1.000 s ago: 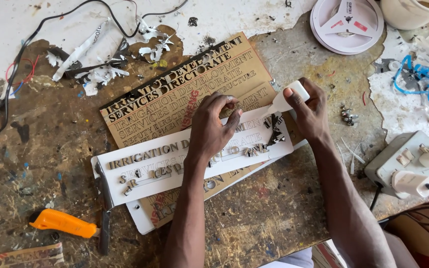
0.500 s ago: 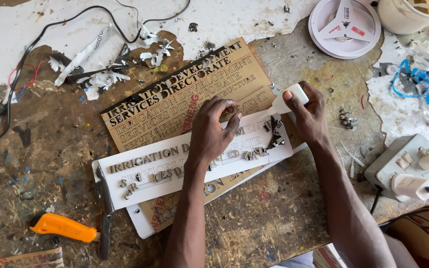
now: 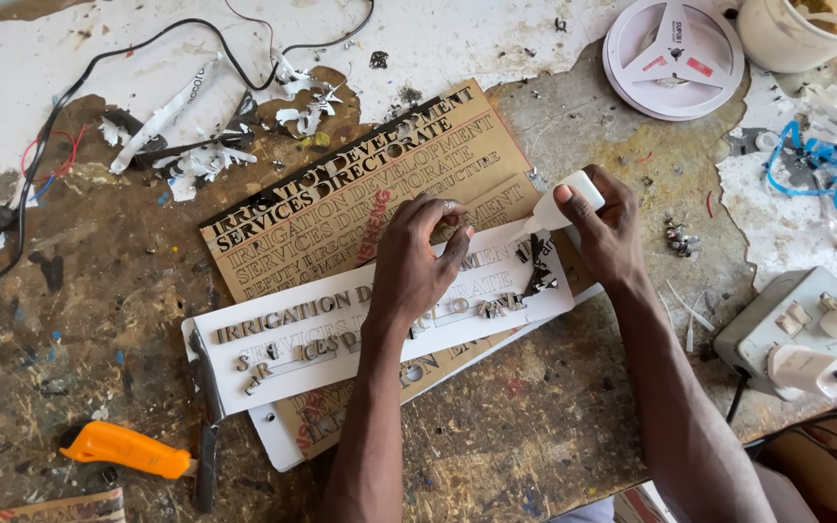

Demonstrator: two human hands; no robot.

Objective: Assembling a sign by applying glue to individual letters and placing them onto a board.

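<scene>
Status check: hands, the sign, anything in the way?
Left hand pinching a small piece above white sign strip. Right hand holds white glue bottle. Loose letters alongside.

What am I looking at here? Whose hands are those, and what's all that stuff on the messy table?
The picture comes from a camera worn on a person's head, so you look down at that person's own two hands, just as they see them.

The left hand pinches something very small in its fingers; it is too tiny to tell what. The right hand holds a small white glue bottle with its tip pointing down at a white sign board. Little cut-out letters sit in rows on that board, and more lie loose near the right end. Under it lies a tan sheet with letter shapes cut into it.

Around them on the worn, paint-stained table: an orange knife, white scraps, a black cable, a white reel, a bucket and a power strip.
</scene>
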